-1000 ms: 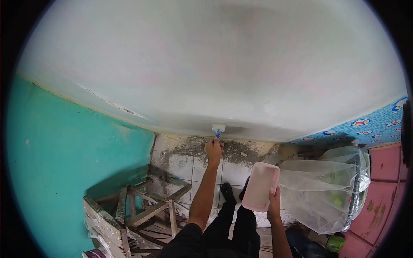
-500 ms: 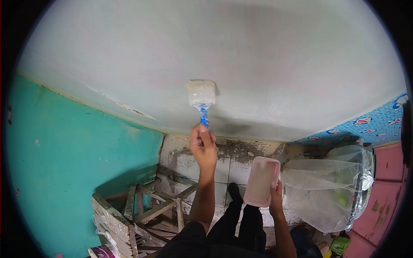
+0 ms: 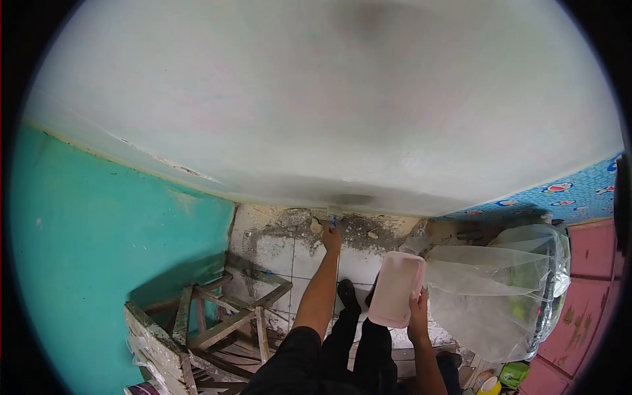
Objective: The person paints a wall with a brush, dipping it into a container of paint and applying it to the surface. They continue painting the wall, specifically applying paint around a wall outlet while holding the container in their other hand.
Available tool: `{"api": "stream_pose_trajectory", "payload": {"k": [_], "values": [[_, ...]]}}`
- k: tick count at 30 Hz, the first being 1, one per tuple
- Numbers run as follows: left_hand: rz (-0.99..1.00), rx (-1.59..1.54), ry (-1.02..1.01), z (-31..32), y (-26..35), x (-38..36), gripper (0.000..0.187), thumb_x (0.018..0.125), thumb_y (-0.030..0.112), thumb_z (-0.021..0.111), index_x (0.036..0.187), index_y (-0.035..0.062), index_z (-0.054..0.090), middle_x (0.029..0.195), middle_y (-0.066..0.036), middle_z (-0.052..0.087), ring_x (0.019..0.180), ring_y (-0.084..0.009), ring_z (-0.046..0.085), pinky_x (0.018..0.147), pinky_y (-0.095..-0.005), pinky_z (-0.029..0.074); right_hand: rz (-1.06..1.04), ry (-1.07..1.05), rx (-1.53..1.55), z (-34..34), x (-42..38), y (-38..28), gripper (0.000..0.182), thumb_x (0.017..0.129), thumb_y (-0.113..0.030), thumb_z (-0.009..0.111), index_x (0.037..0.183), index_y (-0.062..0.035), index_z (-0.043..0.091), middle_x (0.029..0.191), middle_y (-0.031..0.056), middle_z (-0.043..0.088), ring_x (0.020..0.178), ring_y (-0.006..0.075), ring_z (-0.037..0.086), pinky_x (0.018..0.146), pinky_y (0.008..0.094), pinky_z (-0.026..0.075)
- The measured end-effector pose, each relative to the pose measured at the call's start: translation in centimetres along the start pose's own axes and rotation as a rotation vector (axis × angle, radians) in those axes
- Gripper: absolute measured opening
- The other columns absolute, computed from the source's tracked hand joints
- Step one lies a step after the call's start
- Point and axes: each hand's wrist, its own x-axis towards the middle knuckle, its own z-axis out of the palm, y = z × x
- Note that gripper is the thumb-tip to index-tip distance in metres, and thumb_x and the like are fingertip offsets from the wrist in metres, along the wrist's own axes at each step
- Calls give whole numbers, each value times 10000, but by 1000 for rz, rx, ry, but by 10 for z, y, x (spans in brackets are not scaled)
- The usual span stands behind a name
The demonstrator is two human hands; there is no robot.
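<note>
the white wall (image 3: 316,99) fills most of the view, its lower edge grey and damp-looking above a crumbling, stained strip and dirty floor tiles (image 3: 289,253). left of it a teal wall (image 3: 99,224) meets it at a cracked seam; paint dragged across that seam would likely smear onto the teal. a clear plastic sheet (image 3: 494,289) covers things at the right, and a paint-spattered wooden stool (image 3: 210,322) stands at the left; drips could land on either. the left hand (image 3: 330,238) is closed round a paintbrush (image 3: 334,216), whose bristles press the wall's very bottom edge; so low, they could pick up grit from the rough strip and streak the fresh coat. the right hand (image 3: 417,309) grips a pink container (image 3: 396,288) from below, held near knee height and tilted; leaning further could spill its contents onto the dark trousers (image 3: 359,342).
</note>
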Motion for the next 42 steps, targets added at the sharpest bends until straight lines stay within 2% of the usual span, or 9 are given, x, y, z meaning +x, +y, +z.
{"api": "stream_pose_trajectory", "payload": {"k": [6, 11, 17, 22, 26, 31, 34, 37, 42], "values": [[-97, -199, -63, -34, 38, 46, 345, 910, 228, 526, 679, -22, 587, 583, -111, 565, 526, -217, 538, 518, -394, 401, -8, 0, -17, 0, 0, -3, 566, 1011, -347, 500, 1448, -55, 291, 1266, 166, 504, 1146, 216, 515, 968, 373, 437], [-120, -362, -50, -132, 125, 20, 369, 921, 248, 532, 661, -8, 590, 538, -44, 515, 481, -149, 488, 487, -342, 371, -8, -39, -5, 16, -1, -19, 552, 1012, -347, 497, 1436, -50, 308, 1249, 146, 517, 1137, 205, 522, 953, 356, 444], [77, -529, -7, -265, 237, -26, 321, 966, 255, 557, 819, -9, 665, 561, 12, 511, 469, -55, 427, 444, -227, 303, -12, -113, -42, 45, -1, -50, 535, 1012, -353, 493, 1410, -32, 335, 1286, 116, 500, 1172, 194, 498, 996, 334, 410], [223, -598, 46, -360, 336, -69, 320, 991, 279, 546, 903, -4, 667, 549, 38, 457, 464, -31, 355, 434, -212, 242, -23, -168, -66, 63, -1, -62, 547, 1010, -366, 497, 1415, -38, 330, 1298, 109, 494, 1178, 193, 496, 1000, 336, 409], [359, -710, 84, -404, 388, -91, 291, 1008, 242, 529, 919, -15, 633, 568, 38, 461, 512, -17, 362, 466, -212, 250, -72, -189, -76, 71, -5, -62, 582, 1002, -376, 511, 1449, -64, 305, 1256, 173, 527, 1143, 226, 535, 952, 380, 453], [458, -662, 49, -373, 355, -47, 276, 1015, 263, 520, 1011, 7, 626, 658, 31, 484, 582, -25, 376, 510, -200, 282, -87, -225, -125, 75, -7, -64, 586, 1002, -381, 510, 1449, -63, 304, 1238, 167, 536, 1133, 220, 539, 948, 378, 454], [426, -557, 51, -313, 282, -11, 291, 1024, 280, 496, 1001, 16, 614, 694, 23, 493, 622, -45, 411, 541, -225, 329, -64, -231, -114, 74, -5, -55, 591, 1001, -386, 511, 1451, -63, 303, 1218, 159, 544, 1125, 216, 543, 942, 378, 455], [421, -510, 95, -234, 178, 18, 317, 1028, 293, 479, 1000, 8, 614, 665, 14, 475, 587, -55, 412, 525, -245, 339, -8, -228, -159, 80, -9, -63, 563, 1008, -399, 495, 1405, -33, 338, 1298, 111, 483, 1194, 194, 472, 1032, 352, 371], [241, -360, 49, -149, 59, 34, 322, 1013, 291, 483, 943, 1, 607, 623, -54, 490, 545, -167, 479, 533, -338, 394, 32, -213, -185, 67, 5, -41, 543, 1011, -370, 498, 1407, -34, 341, 1316, 113, 482, 1205, 195, 470, 1034, 348, 372]]}}
